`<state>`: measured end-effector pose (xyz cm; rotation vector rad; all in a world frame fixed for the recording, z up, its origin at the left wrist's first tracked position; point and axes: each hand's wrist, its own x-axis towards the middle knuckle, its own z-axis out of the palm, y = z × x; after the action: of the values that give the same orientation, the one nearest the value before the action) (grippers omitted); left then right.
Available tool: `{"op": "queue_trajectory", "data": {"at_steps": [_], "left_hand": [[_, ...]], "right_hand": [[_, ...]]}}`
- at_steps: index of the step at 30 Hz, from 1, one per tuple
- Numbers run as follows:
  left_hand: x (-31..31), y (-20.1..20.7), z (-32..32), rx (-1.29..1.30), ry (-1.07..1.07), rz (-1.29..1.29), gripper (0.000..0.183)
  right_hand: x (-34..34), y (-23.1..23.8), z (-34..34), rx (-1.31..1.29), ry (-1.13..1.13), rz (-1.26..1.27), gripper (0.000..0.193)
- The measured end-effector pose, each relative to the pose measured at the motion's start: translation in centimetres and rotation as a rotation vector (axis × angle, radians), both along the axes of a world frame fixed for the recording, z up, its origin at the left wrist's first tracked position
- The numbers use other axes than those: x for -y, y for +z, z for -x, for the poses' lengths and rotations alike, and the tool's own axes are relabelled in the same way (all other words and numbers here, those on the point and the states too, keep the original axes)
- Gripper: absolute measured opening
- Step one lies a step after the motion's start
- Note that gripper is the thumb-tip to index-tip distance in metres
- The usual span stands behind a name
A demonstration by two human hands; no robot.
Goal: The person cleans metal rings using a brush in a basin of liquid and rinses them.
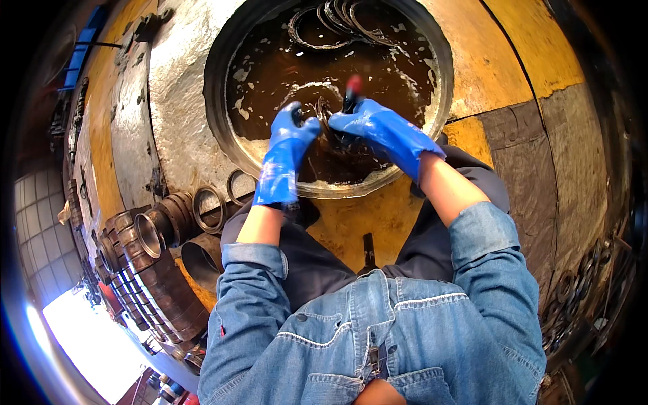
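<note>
Both my hands wear blue rubber gloves, over a round tub (217,115) of brown, foamy liquid. My left hand (289,131) is curved, with a visible gap between thumb and fingers; the thumb tip comes up to a dark metal ring (323,111). In my right hand (381,129) is a dark tool with a red end (354,84), its tip blurred by motion. The right thumb reaches to the ring's near side. Dark liquid and the glove hide the tool's lower part. Several thin metal rings (331,23) rest together at the tub's far side, partly in the liquid.
Left of my knee stand loose metal rings (209,209), a short wide cylinder (201,262) and rows of stacked rings (145,277). Worn metal and yellow plates (182,74) surround the tub. Chains and metal parts (574,290) lie at the right edge. A dark bar (368,253) sits between my legs.
</note>
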<state>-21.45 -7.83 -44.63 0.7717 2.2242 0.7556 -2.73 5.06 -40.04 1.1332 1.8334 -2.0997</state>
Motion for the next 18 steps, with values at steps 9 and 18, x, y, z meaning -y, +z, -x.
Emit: {"op": "queue_trajectory", "data": {"at_steps": [9,18], "left_hand": [[5.3,-3.9,1.3,0.662,-0.058,-0.352,0.041],[1.1,0.4,-1.6,0.959,0.317,-0.089,0.033]], "right_hand": [[1.7,2.5,2.3,0.238,0.221,-0.177,0.033],[-3.3,-0.5,1.6,-0.052,-0.097,-0.215,0.025]]}}
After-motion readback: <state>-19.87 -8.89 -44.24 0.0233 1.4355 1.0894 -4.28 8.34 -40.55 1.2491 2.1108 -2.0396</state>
